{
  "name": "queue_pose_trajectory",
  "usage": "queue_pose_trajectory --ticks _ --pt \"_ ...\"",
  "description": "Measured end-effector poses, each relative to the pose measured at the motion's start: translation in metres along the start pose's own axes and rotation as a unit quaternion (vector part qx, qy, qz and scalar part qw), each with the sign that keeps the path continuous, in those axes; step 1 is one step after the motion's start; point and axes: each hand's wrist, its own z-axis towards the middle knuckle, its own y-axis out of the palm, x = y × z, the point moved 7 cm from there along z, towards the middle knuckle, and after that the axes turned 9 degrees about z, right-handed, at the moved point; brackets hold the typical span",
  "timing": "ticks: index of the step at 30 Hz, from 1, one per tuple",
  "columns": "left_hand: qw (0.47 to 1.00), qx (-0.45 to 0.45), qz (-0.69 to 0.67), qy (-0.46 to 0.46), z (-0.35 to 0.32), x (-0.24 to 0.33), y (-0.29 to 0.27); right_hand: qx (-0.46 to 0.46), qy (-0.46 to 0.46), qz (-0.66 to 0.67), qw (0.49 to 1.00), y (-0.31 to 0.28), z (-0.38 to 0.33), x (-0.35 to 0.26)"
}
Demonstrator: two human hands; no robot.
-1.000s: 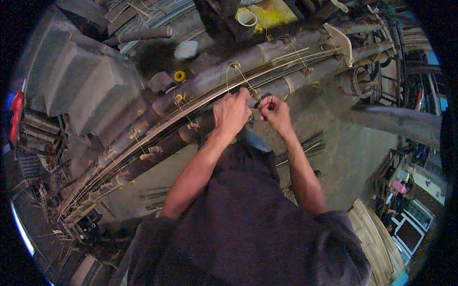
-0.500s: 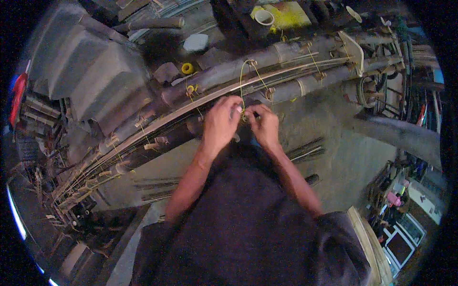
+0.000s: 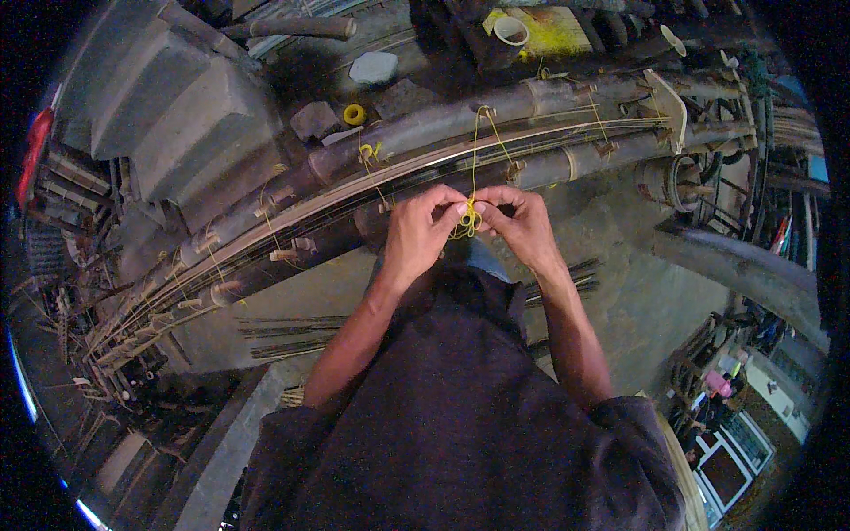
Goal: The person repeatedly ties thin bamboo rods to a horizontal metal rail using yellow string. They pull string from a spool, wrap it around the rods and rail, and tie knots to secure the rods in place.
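A small looped bundle of yellow string (image 3: 469, 219) hangs between my hands in front of my torso. My left hand (image 3: 418, 232) is closed, its thumb and fingertips pinching the string from the left. From the other side my right hand (image 3: 527, 228) pinches it too, and the fingertips of both hands nearly meet. One strand rises from the bundle to a peg (image 3: 484, 111) on the far bamboo-like pole (image 3: 443, 128), then slants down to a peg (image 3: 514, 170) on the near pole (image 3: 540, 168). Long thin strips (image 3: 345, 188) lie lengthwise between the poles.
More yellow ties cross the poles on the left. A yellow roll (image 3: 354, 114) and a pale flat piece (image 3: 374, 67) lie beyond them, with a white cup-like container (image 3: 511, 32) farther back. Dark rods (image 3: 297, 327) rest on the floor. A beam (image 3: 739, 265) stands at right.
Both hands have come together on the string, and its looped bundle now shows clearly between them. The right hand has turned inward. The whole view has shifted slightly.
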Motion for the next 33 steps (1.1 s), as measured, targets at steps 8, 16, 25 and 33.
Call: queue_pose_trajectory --ticks 8,16,25,33 --pt "0.998 -0.025 0.061 -0.001 0.001 0.009 -0.001 0.019 -0.185 -0.229 0.955 0.000 0.004 -0.034" --pt "0.999 0.019 0.041 -0.002 -0.001 0.005 -0.004 -0.033 -0.176 -0.167 0.970 0.002 0.001 -0.037" --pt "0.997 0.014 0.064 0.033 0.001 0.017 -0.011 0.000 -0.269 -0.255 0.929 0.011 0.004 -0.050" --pt "0.998 0.037 0.036 -0.026 -0.006 0.019 -0.011 0.194 -0.334 -0.345 0.855 0.001 0.005 -0.056"
